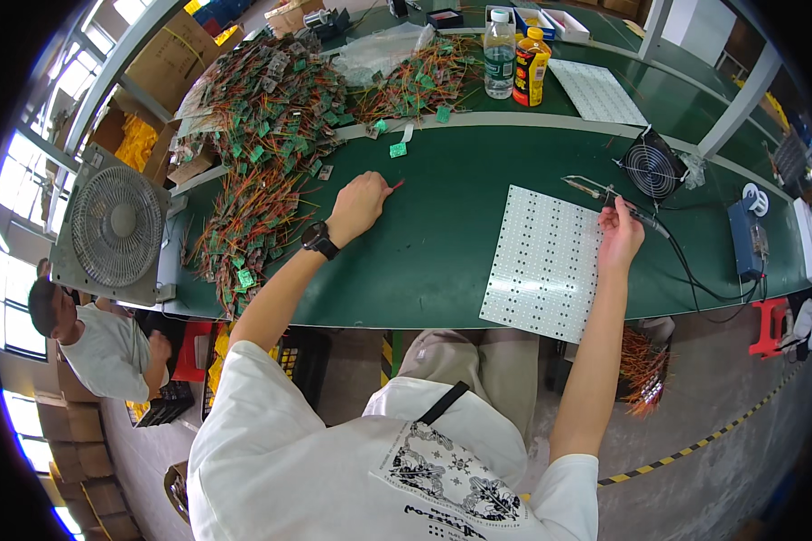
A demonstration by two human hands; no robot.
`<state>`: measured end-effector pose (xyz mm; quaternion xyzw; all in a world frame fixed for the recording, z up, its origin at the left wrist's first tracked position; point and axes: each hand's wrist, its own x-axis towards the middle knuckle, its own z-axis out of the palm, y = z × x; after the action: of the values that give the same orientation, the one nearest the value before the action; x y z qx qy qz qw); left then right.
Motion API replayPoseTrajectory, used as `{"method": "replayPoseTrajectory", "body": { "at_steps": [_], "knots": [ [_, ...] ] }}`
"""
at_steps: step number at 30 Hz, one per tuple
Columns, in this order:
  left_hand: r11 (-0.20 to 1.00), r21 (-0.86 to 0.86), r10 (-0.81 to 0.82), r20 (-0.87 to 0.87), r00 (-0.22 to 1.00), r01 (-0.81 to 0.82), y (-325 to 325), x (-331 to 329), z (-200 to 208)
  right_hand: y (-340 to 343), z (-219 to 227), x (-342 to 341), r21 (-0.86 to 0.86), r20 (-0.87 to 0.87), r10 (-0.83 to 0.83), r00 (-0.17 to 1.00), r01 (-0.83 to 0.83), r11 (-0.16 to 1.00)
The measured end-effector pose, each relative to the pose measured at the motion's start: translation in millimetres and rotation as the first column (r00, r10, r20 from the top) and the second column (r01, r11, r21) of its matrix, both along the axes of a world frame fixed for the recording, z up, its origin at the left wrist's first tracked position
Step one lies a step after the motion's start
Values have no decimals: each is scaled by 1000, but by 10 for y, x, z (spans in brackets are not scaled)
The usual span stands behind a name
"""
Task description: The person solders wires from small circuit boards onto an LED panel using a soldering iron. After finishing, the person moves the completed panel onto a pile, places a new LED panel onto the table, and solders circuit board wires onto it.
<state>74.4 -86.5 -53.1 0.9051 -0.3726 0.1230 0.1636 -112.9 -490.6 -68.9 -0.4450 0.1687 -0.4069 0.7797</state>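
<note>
My left hand [359, 209], with a dark watch on the wrist, is closed over the green table, its fingers pinched together. A short red wire end [399, 184] pokes out from the fingertips; the rest is hidden by the hand. My right hand [622, 236] grips a soldering iron [610, 195], its thin metal tip pointing left above the far edge of a white panel [541, 261] with rows of small dots. Left of my left hand spreads a big heap of small green circuit boards with red and orange wires [266, 135]. One loose green board [398, 150] lies just beyond that hand.
A small black fan [651, 168] and a blue solder-wire stand [746, 236] stand at right. Beyond the rail are a water bottle [499, 59], a yellow-and-dark drink bottle [531, 70] and another white panel [597, 92]. A large fan [115, 221] and a seated person [104, 347] are at left.
</note>
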Motion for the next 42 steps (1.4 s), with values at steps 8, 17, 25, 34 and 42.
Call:
{"method": "replayPoseTrajectory", "body": {
  "at_steps": [8,17,25,34,42],
  "knots": [
    [924,-378,10,165,986,54,-325,997,551,-7,6,9,2,-16,-12,1000,12,1000],
    [992,54,-112,14,994,111,-71,887,949,10,29,-18,59,-17,-53,998,54,997],
    [828,108,-370,-634,679,551,644,181,637,31,44,31,14,-18,-13,1000,13,1000],
    [864,227,-260,-563,785,449,712,-9,636,41,25,16,5,-18,-6,1000,6,1000],
    [972,-153,-193,-101,976,177,466,580,961,91,84,26,10,-29,-28,999,28,1000]
  ]
}}
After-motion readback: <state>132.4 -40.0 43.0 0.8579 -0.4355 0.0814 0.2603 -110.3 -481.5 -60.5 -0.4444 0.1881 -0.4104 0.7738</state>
